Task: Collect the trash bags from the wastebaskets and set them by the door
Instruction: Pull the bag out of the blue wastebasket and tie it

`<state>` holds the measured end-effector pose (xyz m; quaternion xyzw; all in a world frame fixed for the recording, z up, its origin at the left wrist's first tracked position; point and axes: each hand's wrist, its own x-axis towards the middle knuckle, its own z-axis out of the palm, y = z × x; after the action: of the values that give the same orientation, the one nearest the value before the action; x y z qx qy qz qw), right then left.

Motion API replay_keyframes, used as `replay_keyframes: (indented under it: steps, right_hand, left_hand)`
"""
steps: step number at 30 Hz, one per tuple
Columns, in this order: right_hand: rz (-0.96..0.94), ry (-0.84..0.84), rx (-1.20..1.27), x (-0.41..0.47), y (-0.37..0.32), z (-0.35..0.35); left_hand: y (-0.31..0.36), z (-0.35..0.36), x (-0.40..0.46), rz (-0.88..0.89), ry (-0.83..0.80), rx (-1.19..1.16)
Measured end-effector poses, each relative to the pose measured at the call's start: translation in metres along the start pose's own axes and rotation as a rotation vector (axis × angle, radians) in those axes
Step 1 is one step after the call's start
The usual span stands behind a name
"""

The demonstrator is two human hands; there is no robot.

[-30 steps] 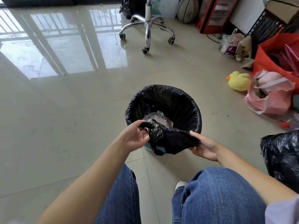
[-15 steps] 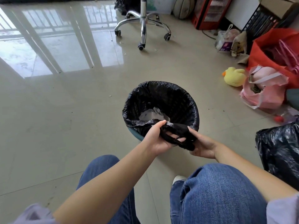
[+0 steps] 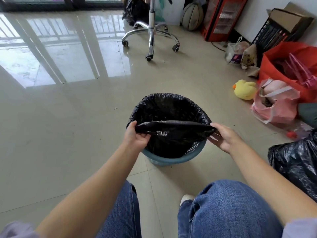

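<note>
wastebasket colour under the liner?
Light blue wastebasket, lattice side, seen in the head view.

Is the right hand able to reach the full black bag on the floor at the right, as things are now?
Probably yes, but not now: the right hand and left hand both grip the bin liner. The full black bag lies beside the right forearm, nothing between.

The stretched near edge of the black plastic trash bag (image 3: 171,109) hides whatever lies inside. The bag also covers most of the round blue plastic wastebasket (image 3: 164,159). A second crinkled black plastic bag (image 3: 296,162) is cut off at the right edge. The swivel chair's chrome base (image 3: 151,31) loses its seat past the top edge.
</note>
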<state>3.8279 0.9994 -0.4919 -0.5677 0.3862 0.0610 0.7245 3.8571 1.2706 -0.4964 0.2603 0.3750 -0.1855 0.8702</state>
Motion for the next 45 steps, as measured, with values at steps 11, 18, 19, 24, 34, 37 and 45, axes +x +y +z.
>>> replay_keyframes:
  steps: [11,18,19,24,34,37,45]
  right_hand:
    - [-0.244,-0.077,0.191,0.006,-0.019,0.051]
    - [-0.183,-0.606,-0.278,-0.035,-0.005,0.09]
    - [-0.206,-0.649,-0.406,-0.038,-0.003,0.088]
    - [-0.418,-0.545,-1.012,-0.033,0.005,0.084]
    - [-0.576,-0.437,-1.199,-0.03,0.006,0.068]
    - [-0.562,-0.495,-1.238,-0.03,0.007,0.061]
    - [-0.894,-0.159,-0.992,-0.015,-0.004,0.054]
  left_hand:
    - [0.006,0.007,0.002,0.43,0.005,0.52]
    - [-0.045,0.037,-0.015,0.239,-0.339,0.707]
    - [-0.044,0.038,-0.014,0.204,-0.356,0.665]
    - [-0.025,0.036,-0.004,0.013,-0.35,0.571]
    - [0.0,0.027,0.046,0.162,0.08,0.714]
    - [0.009,0.047,0.06,0.197,0.024,0.59]
    - [-0.01,0.05,0.034,0.859,-0.088,1.268]
